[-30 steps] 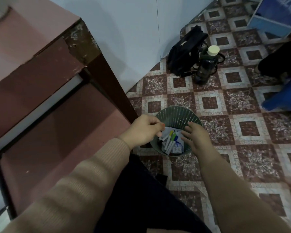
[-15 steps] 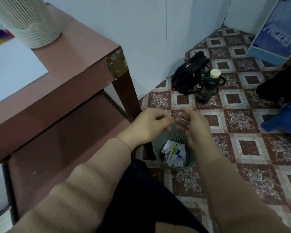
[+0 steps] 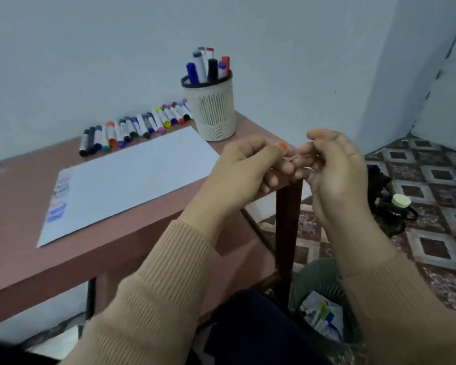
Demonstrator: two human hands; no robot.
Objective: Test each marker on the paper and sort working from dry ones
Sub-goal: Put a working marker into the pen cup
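Observation:
My left hand (image 3: 245, 169) and right hand (image 3: 337, 175) are raised over the table's right corner, fingers curled and fingertips touching each other. I see no marker in either. An orange smudge marks my left thumb tip. A white paper (image 3: 132, 177) with colour scribbles at its left end lies on the table. Behind it lies a row of several capped markers (image 3: 134, 126). A cream mesh cup (image 3: 213, 111) at the back corner holds several more markers (image 3: 208, 67). On the floor, a green bin (image 3: 319, 275) holds several markers (image 3: 321, 314) on crumpled paper.
The reddish table (image 3: 16, 233) stands against a pale wall, its dark leg (image 3: 287, 219) just under my hands. On the tiled floor to the right stand a dark bottle with a cream cap (image 3: 398, 209) and a black bag (image 3: 377, 177).
Both hands have risen from the bin on the floor to above the table corner. The view has swung up from the floor to the tabletop, paper and markers.

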